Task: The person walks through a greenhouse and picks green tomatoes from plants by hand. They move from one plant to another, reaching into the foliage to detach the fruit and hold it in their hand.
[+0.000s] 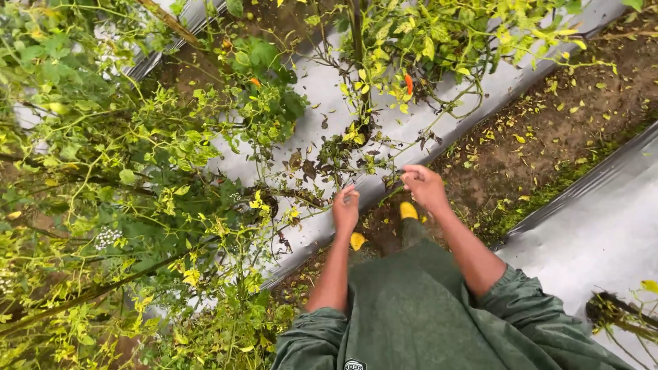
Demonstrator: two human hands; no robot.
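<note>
My left hand reaches forward with fingers curled, close to thin green stems over the grey plastic mulch sheet. Whether it grips a stem or anything small, I cannot tell. My right hand is held out a little further right, fingers bent and pinched together above the dirt path; what it holds, if anything, is hidden. A red chilli hangs in the pepper plant ahead. Another small orange-red chilli shows in the bush to the left.
Dense leafy plants with yellowing leaves fill the left side. A second grey mulch sheet lies at the right. My yellow boots stand on the soil path, strewn with fallen leaves. Green sleeves and garment fill the bottom.
</note>
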